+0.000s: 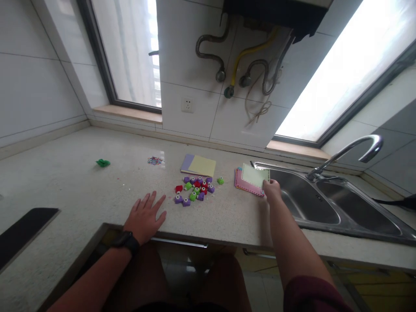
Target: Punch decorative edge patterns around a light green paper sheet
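Note:
My right hand point(272, 190) pinches the corner of a pale green card point(255, 174) with a punched border. That card lies over a stack of pink cards point(245, 184) beside the sink. My left hand point(145, 216), a dark watch on its wrist, lies flat on the counter with its fingers spread. Between the hands sits a cluster of small purple, red and green craft punches point(196, 190). One green punch point(220, 180) stands apart to the right. Behind them rests a pile of yellow and lilac paper point(202, 165).
A heap of small paper bits point(155, 160) and a crumpled green thing point(103, 163) lie to the left. The double steel sink point(300, 195) with its tap point(344, 151) is on the right. A dark flat panel point(26, 232) is at the left edge. Pipes point(240, 60) hang on the wall.

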`<state>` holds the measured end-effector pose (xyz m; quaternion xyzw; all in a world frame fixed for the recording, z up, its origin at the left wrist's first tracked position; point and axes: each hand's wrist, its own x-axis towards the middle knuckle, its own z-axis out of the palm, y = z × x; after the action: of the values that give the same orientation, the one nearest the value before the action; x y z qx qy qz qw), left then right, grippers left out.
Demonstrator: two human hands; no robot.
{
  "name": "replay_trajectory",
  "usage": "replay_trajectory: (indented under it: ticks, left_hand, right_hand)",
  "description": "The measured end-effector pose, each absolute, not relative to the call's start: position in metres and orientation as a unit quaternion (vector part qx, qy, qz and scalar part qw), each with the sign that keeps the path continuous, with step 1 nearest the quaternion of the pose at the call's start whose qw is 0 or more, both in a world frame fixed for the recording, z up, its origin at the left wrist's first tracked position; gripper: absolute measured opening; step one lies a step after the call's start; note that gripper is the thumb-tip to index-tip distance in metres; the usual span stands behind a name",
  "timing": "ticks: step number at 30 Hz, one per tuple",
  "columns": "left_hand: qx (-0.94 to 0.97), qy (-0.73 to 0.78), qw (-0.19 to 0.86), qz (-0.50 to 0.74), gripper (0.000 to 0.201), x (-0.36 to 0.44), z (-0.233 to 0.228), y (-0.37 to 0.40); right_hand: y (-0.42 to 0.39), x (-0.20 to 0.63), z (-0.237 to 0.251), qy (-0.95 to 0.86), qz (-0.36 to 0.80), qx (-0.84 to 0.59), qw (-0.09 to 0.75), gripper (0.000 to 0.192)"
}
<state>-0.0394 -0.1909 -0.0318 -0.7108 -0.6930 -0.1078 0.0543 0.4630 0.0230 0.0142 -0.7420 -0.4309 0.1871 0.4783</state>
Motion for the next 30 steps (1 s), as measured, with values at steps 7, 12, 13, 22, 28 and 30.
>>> replay_trajectory:
  ticks: [7, 12, 13, 22, 28, 30]
  left_hand:
    - [-0.71, -0.693, 0.059, -0.111, 0.059, -0.04, -0.029, -0.192]
    - [-0.711, -0.692, 0.054, -0.111, 0.058, -0.04, -0.028, -0.193]
    - [-0.711, -0.692, 0.052, -0.113, 0.058, -0.04, -0.028, -0.193]
    - [-0.72, -0.686, 0.047, -0.087, 0.059, -0.043, -0.03, -0.193]
    - [-0.738, -0.671, 0.053, -0.05, 0.06, -0.05, -0.033, -0.198]
    - [-0.745, -0.663, 0.05, -0.046, 0.061, -0.053, -0.038, -0.206]
  right_hand:
    - [0.014, 0.451, 0.006, -0.458, 0.02, -0.833, 0.31, 0.055]
    - [-0.004, 0.435, 0.003, -0.562, -0.069, -0.784, 0.254, 0.061]
    - [-0.008, 0.433, 0.0, -0.589, -0.084, -0.773, 0.222, 0.062]
    - [-0.045, 0.413, -0.023, -0.638, -0.06, -0.76, 0.105, 0.074]
    - [-0.1, 0.404, -0.023, -0.676, -0.011, -0.732, 0.08, 0.072]
    - [-0.127, 0.405, -0.026, -0.688, -0.001, -0.722, 0.076, 0.073]
